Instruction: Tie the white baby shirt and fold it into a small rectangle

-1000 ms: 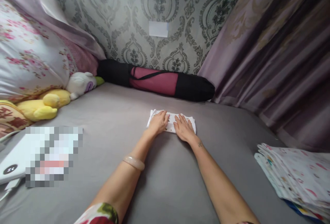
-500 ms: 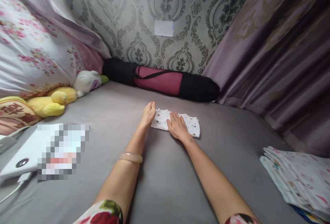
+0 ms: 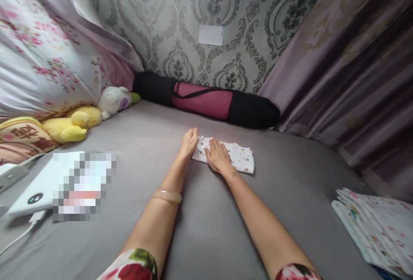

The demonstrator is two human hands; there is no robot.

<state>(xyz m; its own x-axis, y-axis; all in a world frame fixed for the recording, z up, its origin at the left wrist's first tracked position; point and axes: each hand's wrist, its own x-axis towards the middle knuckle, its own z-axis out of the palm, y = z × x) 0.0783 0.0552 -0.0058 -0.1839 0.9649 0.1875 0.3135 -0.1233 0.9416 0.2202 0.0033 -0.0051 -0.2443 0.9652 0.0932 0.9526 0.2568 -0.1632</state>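
Observation:
A folded white printed cloth [image 3: 240, 156] with small dark and tan figures lies flat on the grey sheet, ahead of me. My left hand [image 3: 189, 143] is turned on its side at the cloth's left edge. Its fingers look curled closed on that edge, partly hidden behind the back of the hand. Flat on the upper side of the cloth, left of its middle, rests my right hand [image 3: 218, 156], palm down with fingers stretched out.
A black and pink rolled bag [image 3: 203, 101] lies along the wall. Folded printed cloths [image 3: 377, 228] are stacked at right. On the left are a white power bank [image 3: 48, 185] with cable, a blurred-out item, plush toys [image 3: 69, 127] and a floral pillow [image 3: 48, 60]. Curtains [image 3: 338, 56] hang at right.
My right hand has slid left across the cloth, closer to my left hand, uncovering more of its right part. The left hand stays at the left edge. The view has shifted slightly.

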